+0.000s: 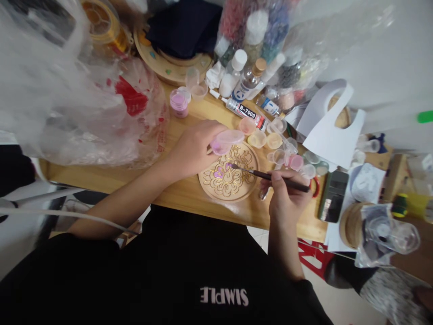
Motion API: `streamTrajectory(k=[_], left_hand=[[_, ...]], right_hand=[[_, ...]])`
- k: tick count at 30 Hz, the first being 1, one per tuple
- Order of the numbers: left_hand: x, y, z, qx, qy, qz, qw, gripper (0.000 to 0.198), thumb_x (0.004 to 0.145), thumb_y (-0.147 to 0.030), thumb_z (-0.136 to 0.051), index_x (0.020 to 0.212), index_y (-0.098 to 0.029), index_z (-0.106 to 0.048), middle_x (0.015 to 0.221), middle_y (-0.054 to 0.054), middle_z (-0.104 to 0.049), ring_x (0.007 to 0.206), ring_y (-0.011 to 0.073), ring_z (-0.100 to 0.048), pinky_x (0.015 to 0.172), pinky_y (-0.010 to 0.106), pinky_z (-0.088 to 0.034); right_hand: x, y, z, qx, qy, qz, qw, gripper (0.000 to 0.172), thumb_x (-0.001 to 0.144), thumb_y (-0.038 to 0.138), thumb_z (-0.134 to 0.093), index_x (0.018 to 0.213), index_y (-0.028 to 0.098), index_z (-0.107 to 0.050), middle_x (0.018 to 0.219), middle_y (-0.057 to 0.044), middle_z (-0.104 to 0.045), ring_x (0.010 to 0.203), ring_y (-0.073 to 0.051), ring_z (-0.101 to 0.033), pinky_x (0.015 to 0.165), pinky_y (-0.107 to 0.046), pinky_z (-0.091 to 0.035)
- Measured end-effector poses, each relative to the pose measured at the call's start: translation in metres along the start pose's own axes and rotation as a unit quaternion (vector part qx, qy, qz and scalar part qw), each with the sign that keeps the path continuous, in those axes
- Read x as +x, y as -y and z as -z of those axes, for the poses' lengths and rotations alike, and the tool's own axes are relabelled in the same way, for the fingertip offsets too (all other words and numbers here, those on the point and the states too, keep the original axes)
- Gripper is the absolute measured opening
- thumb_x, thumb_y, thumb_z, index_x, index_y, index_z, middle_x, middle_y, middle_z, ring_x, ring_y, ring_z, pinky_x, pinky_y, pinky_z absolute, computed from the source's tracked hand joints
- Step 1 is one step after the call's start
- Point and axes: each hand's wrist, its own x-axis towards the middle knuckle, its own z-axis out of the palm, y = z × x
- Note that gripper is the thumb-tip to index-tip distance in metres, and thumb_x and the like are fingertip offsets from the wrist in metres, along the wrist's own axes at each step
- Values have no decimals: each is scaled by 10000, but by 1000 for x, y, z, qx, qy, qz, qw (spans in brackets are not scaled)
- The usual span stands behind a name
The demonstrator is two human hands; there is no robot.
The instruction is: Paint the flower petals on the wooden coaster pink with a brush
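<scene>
A round wooden plaque (233, 187) with a gold-outlined flower pattern lies on the table before me. A few petals at its upper left are coloured purple. My left hand (198, 146) grips a small clear plastic cup (227, 141) with purple stuff in it, tilted over the plaque's upper edge. In my right hand (287, 194) is a thin dark-handled paintbrush (270, 176). The brush's tip meets the plaque near the purple petals; whether it touches the surface I cannot tell.
Several small cups of coloured material (274, 141) cluster right of the plaque. Behind them lie a B-7000 glue tube (246, 111) and bottles (248, 83). A pink jar (179, 104) stands behind my left hand. Plastic bags (101, 117) fill the left; a phone (333, 196) lies right.
</scene>
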Motion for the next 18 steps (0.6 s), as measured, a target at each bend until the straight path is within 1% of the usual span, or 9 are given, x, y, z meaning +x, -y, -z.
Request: streamTrajectory(k=[3, 8, 12, 15, 18], left_hand=[[0, 0, 0, -17, -1, -5, 1000, 95, 846, -174, -634, 925, -203, -590, 840, 37, -638, 818, 209, -604, 746, 339, -461], [0, 1, 0, -25, -4, 2, 1000, 123, 814, -172, -646, 909, -219, -582, 826, 16, -623, 815, 217, -622, 743, 338, -469], [0, 2, -1, -11, -15, -22, 1000, 111, 827, -162, -623, 923, -204, -587, 819, 15, -624, 804, 205, -620, 729, 324, -468], [-1, 3, -1, 7, -24, -46, 999, 97, 840, -179, -607, 934, -197, -589, 813, 11, -629, 782, 188, -614, 710, 308, -459], [-1, 4, -2, 16, -28, -56, 998, 75, 844, -174, -597, 917, -191, -586, 795, 9, -627, 763, 180, -611, 697, 300, -455]], right_hand=[[0, 0, -1, 0, 0, -3, 1000, 125, 850, 310, -769, 782, 223, -712, 555, 45, -654, 440, -120, -595, 420, -257, -482], [0, -2, 1, -10, 0, -4, 1000, 143, 868, 323, -760, 792, 216, -704, 568, 38, -663, 440, -122, -600, 418, -258, -470], [-1, -2, 4, -8, 5, 0, 1000, 118, 874, 294, -762, 801, 213, -715, 572, 37, -668, 442, -121, -602, 414, -250, -461], [0, -3, 2, -2, 4, 7, 1000, 114, 869, 285, -767, 797, 212, -718, 556, 46, -659, 431, -120, -600, 410, -247, -465], [1, -4, 0, 7, 9, 12, 1000, 98, 868, 269, -766, 795, 217, -727, 560, 46, -668, 430, -122, -606, 419, -249, -485]])
